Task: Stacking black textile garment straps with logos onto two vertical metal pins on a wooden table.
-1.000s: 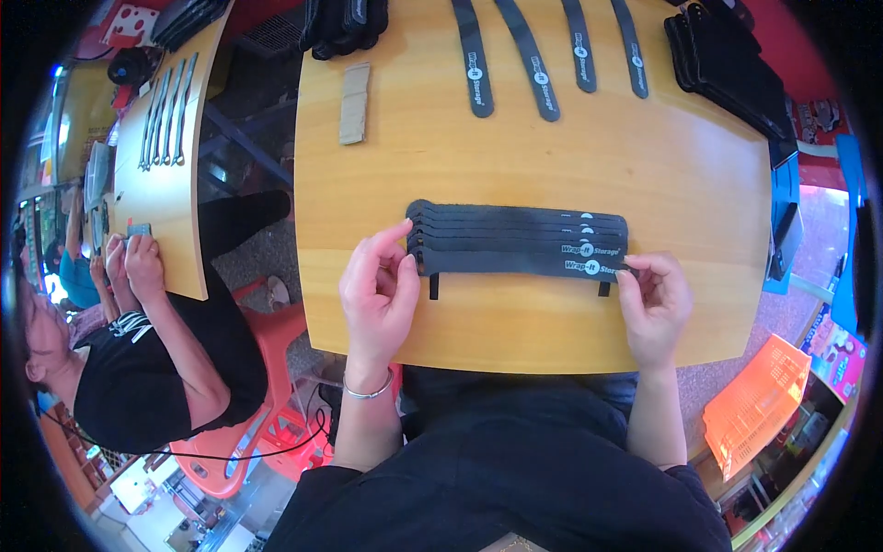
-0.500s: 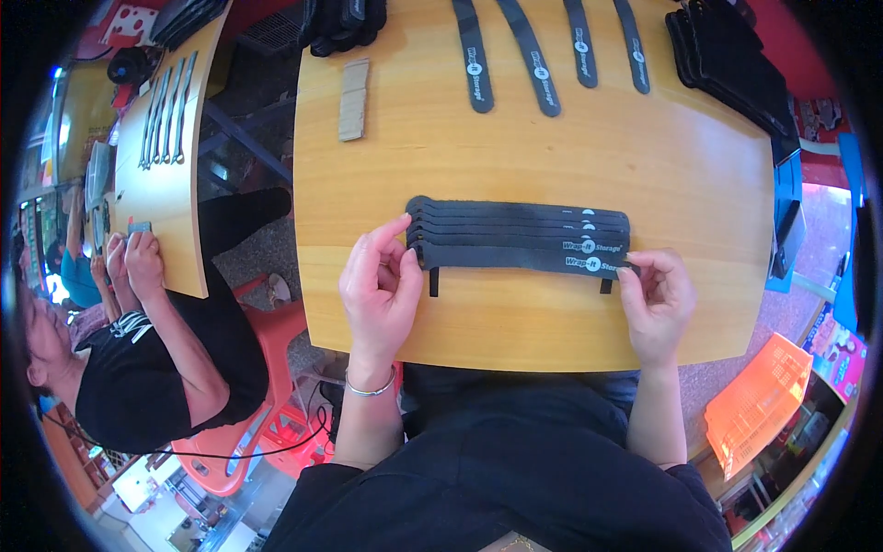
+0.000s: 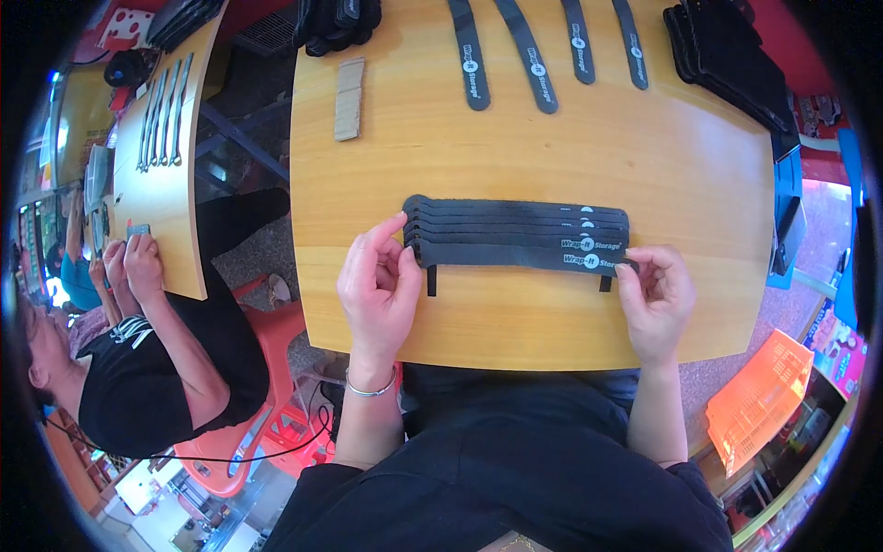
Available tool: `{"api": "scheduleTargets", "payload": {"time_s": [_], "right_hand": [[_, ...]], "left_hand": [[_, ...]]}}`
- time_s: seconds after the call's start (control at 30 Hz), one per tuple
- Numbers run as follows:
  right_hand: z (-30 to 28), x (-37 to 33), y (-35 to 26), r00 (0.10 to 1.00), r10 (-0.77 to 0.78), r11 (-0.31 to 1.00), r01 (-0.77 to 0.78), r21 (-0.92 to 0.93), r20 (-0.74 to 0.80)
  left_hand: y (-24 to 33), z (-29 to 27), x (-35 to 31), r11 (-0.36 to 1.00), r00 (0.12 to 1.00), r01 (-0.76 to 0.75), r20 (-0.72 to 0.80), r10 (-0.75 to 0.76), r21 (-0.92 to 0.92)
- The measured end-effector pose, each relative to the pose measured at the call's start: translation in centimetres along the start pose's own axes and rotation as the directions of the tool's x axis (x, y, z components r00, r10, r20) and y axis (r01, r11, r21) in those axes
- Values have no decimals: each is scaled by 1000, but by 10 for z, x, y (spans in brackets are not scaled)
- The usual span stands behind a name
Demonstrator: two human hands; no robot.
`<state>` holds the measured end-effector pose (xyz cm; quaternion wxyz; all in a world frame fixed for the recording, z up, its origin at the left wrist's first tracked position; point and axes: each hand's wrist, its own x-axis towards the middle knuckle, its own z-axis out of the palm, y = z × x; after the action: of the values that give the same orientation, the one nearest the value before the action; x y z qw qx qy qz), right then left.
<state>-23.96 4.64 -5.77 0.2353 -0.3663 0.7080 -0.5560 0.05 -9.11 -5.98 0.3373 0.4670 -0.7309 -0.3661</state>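
On the wooden table (image 3: 552, 138) lies a fanned row of black straps (image 3: 515, 235), near the table's centre and a little toward 6 o'clock. I count about five of them, overlapping one another, each with a white mark near its right end. Two short black tabs (image 3: 430, 280) stick out below the front strap, one at each end.

The left hand (image 3: 377, 290) is at 9 o'clock of the row. Its thumb and forefinger pinch the left end of the front strap, and the other fingers are bent loosely. The right hand (image 3: 655, 299) is at 3 o'clock of the row, with thumb and forefinger closed on the right end of the same strap.

At 12 o'clock, near the far edge of the table, four single black straps (image 3: 538, 55) lie apart from each other. At 1 o'clock there is a pile of black straps (image 3: 727, 55); their number I cannot tell. At 11 o'clock lies one piece of brown cardboard (image 3: 349, 99), and beyond it a dark heap (image 3: 336, 18).

At 9 o'clock another person (image 3: 147, 368) in a black shirt sits at a second table (image 3: 170, 202), where several metal tools (image 3: 158, 124) lie side by side.
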Motion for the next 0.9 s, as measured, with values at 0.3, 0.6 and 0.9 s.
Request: {"api": "scheduleTargets", "payload": {"time_s": [0.3, 0.6, 0.9], "right_hand": [[1, 0, -1, 1000, 12, 1000, -12, 17, 0], [1, 0, -1, 999, 31, 999, -31, 27, 10], [1, 0, -2, 999, 53, 998, -53, 33, 3]], "left_hand": [[0, 0, -1, 1000, 1000, -4, -6, 4, 27], [3, 2, -1, 999, 999, 20, -30, -19, 37], [4, 2, -1, 998, 997, 64, -46, -63, 19]]}}
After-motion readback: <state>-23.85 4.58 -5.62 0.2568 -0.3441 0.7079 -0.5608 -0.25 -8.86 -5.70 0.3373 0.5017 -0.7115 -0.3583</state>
